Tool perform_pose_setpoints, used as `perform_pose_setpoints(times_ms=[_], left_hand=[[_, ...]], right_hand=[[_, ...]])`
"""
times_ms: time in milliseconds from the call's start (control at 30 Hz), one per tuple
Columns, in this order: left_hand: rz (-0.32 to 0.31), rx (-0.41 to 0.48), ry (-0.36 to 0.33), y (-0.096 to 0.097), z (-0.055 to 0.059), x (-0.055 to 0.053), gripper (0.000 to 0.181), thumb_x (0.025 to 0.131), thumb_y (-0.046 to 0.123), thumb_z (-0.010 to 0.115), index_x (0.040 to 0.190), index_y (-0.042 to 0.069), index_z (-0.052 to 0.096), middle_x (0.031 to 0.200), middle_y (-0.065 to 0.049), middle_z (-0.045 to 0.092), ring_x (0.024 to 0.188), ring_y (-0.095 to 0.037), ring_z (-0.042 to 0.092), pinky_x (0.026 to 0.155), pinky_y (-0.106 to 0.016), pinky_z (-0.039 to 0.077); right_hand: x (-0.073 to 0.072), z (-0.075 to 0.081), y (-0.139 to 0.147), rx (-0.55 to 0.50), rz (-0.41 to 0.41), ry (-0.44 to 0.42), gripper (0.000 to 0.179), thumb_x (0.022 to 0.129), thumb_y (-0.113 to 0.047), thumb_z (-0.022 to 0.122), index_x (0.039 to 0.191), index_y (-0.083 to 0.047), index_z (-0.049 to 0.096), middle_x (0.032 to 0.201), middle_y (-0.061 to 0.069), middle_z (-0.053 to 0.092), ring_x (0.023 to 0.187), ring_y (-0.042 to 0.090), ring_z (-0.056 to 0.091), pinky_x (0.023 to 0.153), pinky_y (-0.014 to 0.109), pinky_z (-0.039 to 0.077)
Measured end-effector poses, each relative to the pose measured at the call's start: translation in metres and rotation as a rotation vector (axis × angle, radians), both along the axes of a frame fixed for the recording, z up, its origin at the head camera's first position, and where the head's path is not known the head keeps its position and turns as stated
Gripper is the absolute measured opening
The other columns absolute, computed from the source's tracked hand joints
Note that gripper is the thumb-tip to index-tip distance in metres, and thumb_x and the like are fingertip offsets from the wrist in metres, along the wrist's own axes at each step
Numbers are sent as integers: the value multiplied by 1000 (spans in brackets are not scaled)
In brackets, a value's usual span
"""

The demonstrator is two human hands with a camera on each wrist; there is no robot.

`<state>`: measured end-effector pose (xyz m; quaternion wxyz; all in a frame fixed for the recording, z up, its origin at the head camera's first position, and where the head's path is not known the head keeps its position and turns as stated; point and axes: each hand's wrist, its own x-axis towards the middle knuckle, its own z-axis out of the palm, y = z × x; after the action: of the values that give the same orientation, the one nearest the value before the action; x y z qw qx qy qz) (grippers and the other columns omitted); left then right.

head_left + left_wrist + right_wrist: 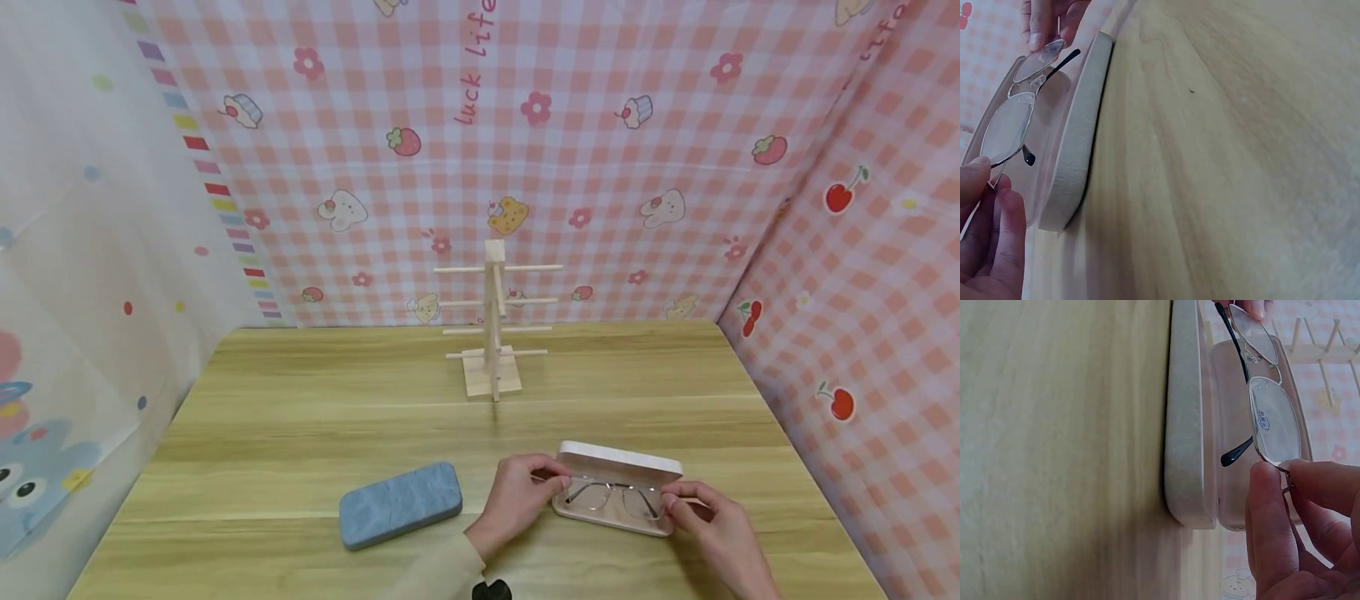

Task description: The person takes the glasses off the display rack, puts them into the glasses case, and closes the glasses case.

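Note:
A pair of thin metal-framed eyeglasses (609, 495) with dark temple tips is held over an open white glasses case (622, 457). My left hand (521, 502) pinches the frame's left end between thumb and fingers. At the opposite end, my right hand (712, 529) pinches the frame near the hinge. Both wrist views show the eyeglasses (1009, 128) level with the case's lined inside, temples folded behind the lenses. A small printed mark shows on one lens (1275, 422) in the right wrist view.
A closed blue glasses case (401, 505) lies on the wooden table (285, 417) left of my left hand. Farther back stands a wooden peg rack (493, 317) on a square base. Patterned cloth (465, 167) hangs behind and on both sides.

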<state>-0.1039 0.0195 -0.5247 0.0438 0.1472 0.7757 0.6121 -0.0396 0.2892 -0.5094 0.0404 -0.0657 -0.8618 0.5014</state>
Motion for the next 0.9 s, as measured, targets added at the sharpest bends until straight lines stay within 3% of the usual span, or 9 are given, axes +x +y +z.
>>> perform_pose_setpoints(times_ms=[200,567,900], left_hand=[[3,-33,19,1,-3,-1,6,87,0,79,88,7,80,86,-4,78,77,0,65,73,-18,55],[35,-169,85,4,-6,-4,8,85,3,80,85,11,81,83,5,76,75,2,61,70,-18,51],[44,-218,114,0,-7,-5,6,85,6,81,86,12,82,83,5,76,76,2,62,71,-18,51]], right_hand=[[-2,-1,0,1,12,-2,12,98,-7,71,108,-1,74,97,6,74,75,6,69,68,17,55],[-4,-4,-1,5,37,-34,9,98,-7,72,104,0,73,89,6,73,73,7,68,68,18,55],[-9,0,0,186,39,-107,14,97,-17,74,107,-8,76,102,6,75,82,8,69,72,21,54]])
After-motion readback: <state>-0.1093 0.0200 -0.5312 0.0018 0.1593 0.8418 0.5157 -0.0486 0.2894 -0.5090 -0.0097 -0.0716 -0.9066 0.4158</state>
